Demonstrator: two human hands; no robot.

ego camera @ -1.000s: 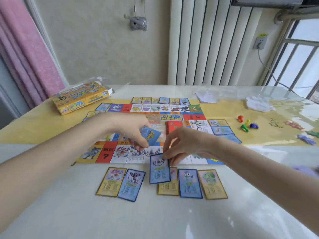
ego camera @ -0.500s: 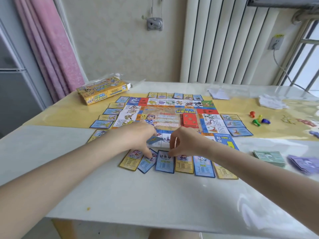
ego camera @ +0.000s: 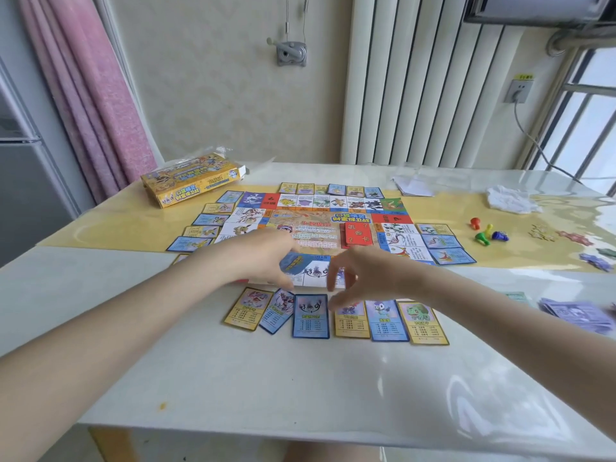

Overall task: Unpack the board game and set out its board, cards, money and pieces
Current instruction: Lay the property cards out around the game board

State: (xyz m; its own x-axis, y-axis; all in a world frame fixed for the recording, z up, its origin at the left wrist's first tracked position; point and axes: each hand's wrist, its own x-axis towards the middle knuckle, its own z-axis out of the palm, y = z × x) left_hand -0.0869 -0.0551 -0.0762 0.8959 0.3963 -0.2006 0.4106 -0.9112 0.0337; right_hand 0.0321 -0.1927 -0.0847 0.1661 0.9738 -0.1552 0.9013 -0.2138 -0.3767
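Pale glossy counter (ego camera: 300, 388) against a cream wall, with a colourful game board (ego camera: 320, 225) laid flat in its middle and cards set around its edges. Left hand (ego camera: 266, 258) pinches a small blue card (ego camera: 293, 261) above the board's near edge. Right hand (ego camera: 360, 278) hovers beside it, fingers loosely spread, holding nothing. Six cards (ego camera: 336, 316) lie in a row just below both hands. Yellow game box (ego camera: 191, 183) sits far left; coloured pawns (ego camera: 485, 233) and purple money (ego camera: 576, 313) lie to the right
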